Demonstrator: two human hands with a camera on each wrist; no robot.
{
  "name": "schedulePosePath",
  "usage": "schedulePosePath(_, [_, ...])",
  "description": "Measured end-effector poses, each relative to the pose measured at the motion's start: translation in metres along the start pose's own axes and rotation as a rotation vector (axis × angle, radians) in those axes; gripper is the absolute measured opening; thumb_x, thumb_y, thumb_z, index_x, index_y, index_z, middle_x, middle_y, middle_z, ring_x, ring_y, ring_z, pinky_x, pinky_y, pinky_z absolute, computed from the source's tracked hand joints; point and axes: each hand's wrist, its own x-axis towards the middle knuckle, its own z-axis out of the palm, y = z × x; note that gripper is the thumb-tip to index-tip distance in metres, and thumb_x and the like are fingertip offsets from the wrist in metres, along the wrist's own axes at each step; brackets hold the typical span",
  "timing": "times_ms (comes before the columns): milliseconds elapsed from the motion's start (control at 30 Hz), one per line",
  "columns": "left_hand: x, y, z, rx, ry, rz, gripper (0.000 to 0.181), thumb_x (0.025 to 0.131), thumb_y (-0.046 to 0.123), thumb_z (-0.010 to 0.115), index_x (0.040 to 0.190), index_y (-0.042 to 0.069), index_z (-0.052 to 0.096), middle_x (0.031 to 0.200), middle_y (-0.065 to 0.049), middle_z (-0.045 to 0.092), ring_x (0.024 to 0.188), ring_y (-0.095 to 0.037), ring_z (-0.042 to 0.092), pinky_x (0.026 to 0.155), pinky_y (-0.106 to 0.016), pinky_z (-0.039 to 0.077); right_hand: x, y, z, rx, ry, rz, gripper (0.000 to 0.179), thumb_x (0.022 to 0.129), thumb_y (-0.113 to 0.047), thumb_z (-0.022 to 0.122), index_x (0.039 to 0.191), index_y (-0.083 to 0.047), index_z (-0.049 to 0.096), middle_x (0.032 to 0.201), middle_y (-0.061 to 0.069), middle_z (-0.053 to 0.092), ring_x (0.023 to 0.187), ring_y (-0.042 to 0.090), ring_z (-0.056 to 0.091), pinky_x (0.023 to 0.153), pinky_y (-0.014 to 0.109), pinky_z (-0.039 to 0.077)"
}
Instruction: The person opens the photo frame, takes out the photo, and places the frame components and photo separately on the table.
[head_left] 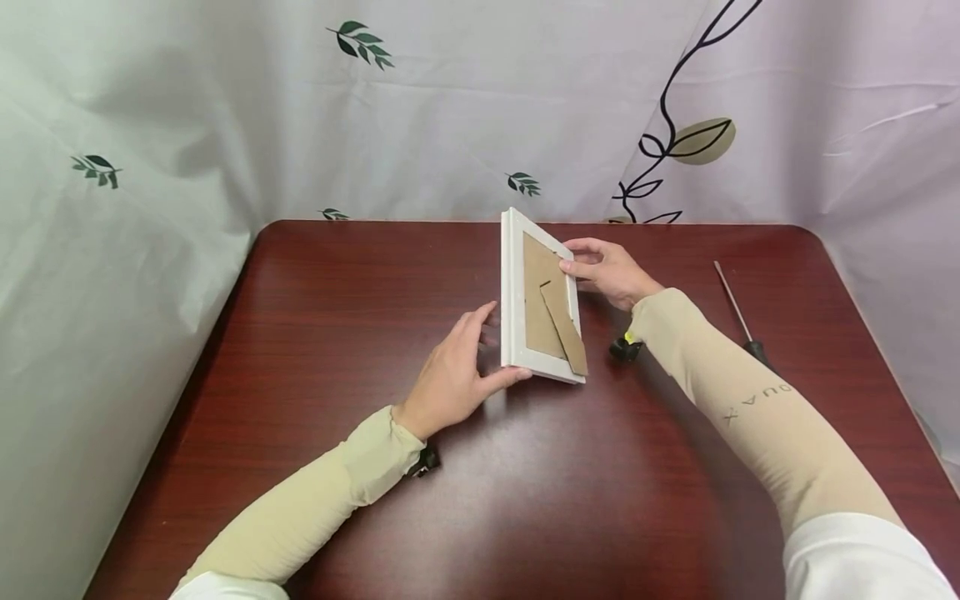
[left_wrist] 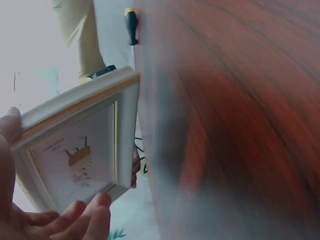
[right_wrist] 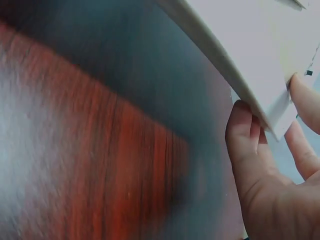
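Note:
A white picture frame (head_left: 515, 292) is held up over the table, its brown back board (head_left: 538, 258) turned to the head camera. The cardboard stand leg (head_left: 562, 325) slants across that back. In the left wrist view its front shows a picture (left_wrist: 95, 140) of a small brown animal inside a gold-lined border. My left hand (head_left: 453, 371) holds the lower left corner, thumb along the bottom edge and fingers at the front. My right hand (head_left: 609, 271) pinches the right edge near the top, thumb (right_wrist: 304, 100) on the back and fingers on the other side.
A screwdriver (head_left: 735, 304) with a dark handle lies on the dark red wooden table (head_left: 360, 283), right of the right forearm. Pale curtains (head_left: 450, 108) with leaf prints hang behind the table and along its sides.

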Motion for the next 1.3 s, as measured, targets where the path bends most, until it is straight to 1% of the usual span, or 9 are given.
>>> schedulePosePath(133, [0.006,-0.002,-0.001,-0.195,-0.065,-0.063,0.082,0.081,0.034,0.085,0.146,0.003,0.045,0.122,-0.007,0.062,0.103,-0.017,0.067,0.092,-0.033,0.054,-0.001,0.001,0.0,0.176,-0.037,0.01,0.039,0.096,-0.004,0.066,0.132,-0.002,0.051,0.103,0.004,0.064,0.089,0.011,0.066,0.079,0.03,0.058])
schedulePosePath(333, [0.013,-0.004,-0.001,-0.464,-0.105,-0.066,0.063,0.081,0.009,0.084,0.137,0.0,0.055,0.114,-0.013,0.069,0.098,-0.023,0.07,0.089,-0.036,0.056,-0.003,0.006,-0.005,0.338,-0.116,0.007,0.03,0.095,-0.002,0.066,0.122,-0.01,0.054,0.1,0.003,0.067,0.089,0.014,0.067,0.079,0.031,0.059])
schedulePosePath(433, [0.014,-0.005,-0.003,-0.528,-0.148,-0.1,0.071,0.08,0.024,0.087,0.138,0.0,0.055,0.117,-0.015,0.069,0.102,-0.027,0.07,0.093,-0.043,0.054,-0.005,0.01,-0.008,0.394,-0.153,-0.002,0.025,0.095,0.0,0.065,0.116,-0.012,0.056,0.098,0.004,0.07,0.089,0.015,0.069,0.08,0.032,0.059])
schedulePosePath(633, [0.017,-0.012,0.001,-0.617,-0.306,-0.153,0.135,0.052,0.081,0.077,0.152,0.0,0.037,0.132,-0.018,0.063,0.122,-0.026,0.059,0.11,-0.043,0.04,-0.005,0.012,-0.009,0.461,-0.17,-0.035,0.021,0.097,0.006,0.058,0.107,-0.012,0.06,0.096,0.005,0.071,0.089,0.016,0.07,0.08,0.034,0.059])
schedulePosePath(733, [0.019,-0.016,0.007,-0.709,-0.392,-0.132,0.145,0.05,0.085,0.074,0.158,0.002,0.024,0.14,-0.021,0.056,0.127,-0.027,0.053,0.114,-0.041,0.034,-0.006,0.012,-0.007,0.487,-0.175,-0.052,0.021,0.097,0.008,0.056,0.107,-0.011,0.059,0.097,0.006,0.071,0.089,0.017,0.07,0.08,0.034,0.059])
schedulePosePath(900, [0.021,-0.022,0.015,-0.889,-0.519,-0.057,0.144,0.06,0.079,0.075,0.16,0.001,0.005,0.158,-0.025,0.031,0.14,-0.032,0.039,0.118,-0.043,0.028,-0.007,0.012,-0.004,0.536,-0.177,-0.076,0.022,0.097,0.009,0.055,0.107,-0.011,0.059,0.098,0.007,0.07,0.088,0.018,0.07,0.079,0.035,0.06])
schedulePosePath(1067, [0.022,-0.024,0.021,-1.044,-0.605,-0.072,0.143,0.062,0.076,0.077,0.156,-0.009,0.01,0.156,-0.031,0.027,0.136,-0.023,0.041,0.115,-0.037,0.03,-0.008,0.013,0.0,0.578,-0.178,-0.091,0.02,0.097,0.008,0.055,0.106,-0.01,0.059,0.096,0.007,0.068,0.088,0.018,0.069,0.078,0.036,0.06])
schedulePosePath(1200, [0.022,-0.022,0.024,-1.128,-0.588,-0.109,0.133,0.063,0.064,0.085,0.148,-0.015,0.021,0.142,-0.031,0.043,0.12,-0.017,0.054,0.105,-0.032,0.041,-0.008,0.014,0.002,0.582,-0.177,-0.085,0.019,0.098,0.007,0.054,0.106,-0.009,0.056,0.093,0.005,0.067,0.086,0.017,0.068,0.077,0.036,0.06])
schedulePosePath(1300, [0.024,-0.019,0.026,-1.152,-0.539,-0.132,0.119,0.066,0.052,0.091,0.144,-0.012,0.029,0.134,-0.025,0.047,0.115,-0.027,0.056,0.099,-0.029,0.045,-0.007,0.017,0.002,0.588,-0.163,-0.075,0.018,0.098,0.007,0.053,0.106,-0.009,0.054,0.091,0.005,0.068,0.085,0.016,0.068,0.076,0.035,0.06])
